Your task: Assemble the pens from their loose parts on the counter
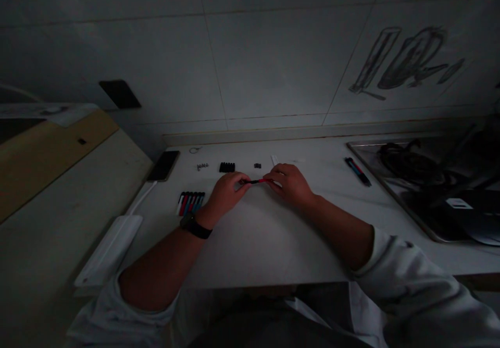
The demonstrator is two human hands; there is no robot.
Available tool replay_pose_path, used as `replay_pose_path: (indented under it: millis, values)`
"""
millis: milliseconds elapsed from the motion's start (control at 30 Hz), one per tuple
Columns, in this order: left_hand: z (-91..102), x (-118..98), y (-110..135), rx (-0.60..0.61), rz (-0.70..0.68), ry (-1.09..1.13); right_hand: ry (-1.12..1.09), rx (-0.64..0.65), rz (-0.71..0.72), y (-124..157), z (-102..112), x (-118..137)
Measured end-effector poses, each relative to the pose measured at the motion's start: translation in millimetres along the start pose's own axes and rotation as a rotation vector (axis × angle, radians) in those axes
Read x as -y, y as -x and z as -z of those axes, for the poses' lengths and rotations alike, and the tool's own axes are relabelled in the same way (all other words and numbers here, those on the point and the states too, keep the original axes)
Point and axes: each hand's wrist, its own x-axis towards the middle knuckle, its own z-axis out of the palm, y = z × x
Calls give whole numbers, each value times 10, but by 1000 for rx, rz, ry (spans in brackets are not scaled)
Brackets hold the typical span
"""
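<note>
A thin red and black pen (pixel 258 181) lies level between my two hands above the white counter. My left hand (pixel 230 189) pinches its dark end with thumb and fingers. The red end is held in my right hand (pixel 288 183), whose fingers cover the tip. Beside my left wrist lies a row of pen barrels (pixel 190 202) in white, red and blue with black ends. Beyond the hands are a cluster of black parts (pixel 227 167), some small springs or screws (pixel 202 166) and a few tiny black pieces (pixel 258 165). Thin white sticks (pixel 274 160) lie behind my right hand.
A black and blue pen (pixel 357 171) lies at right, near a gas stove (pixel 410 202). At left are a phone (pixel 164 165), a white power strip (pixel 111 249) with its cable, and a pale box-like panel (pixel 78 181). A tiled wall (pixel 269 66) closes off the back.
</note>
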Motion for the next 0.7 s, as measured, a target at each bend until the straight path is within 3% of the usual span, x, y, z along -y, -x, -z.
replay_pose_path:
  millis: [400,700]
  values:
    - [-11,-21,2,47,54,50,0,-6,28,-3,-14,31]
    - [-11,22,6,-5,3,76,-46,43,21,-12,10,71]
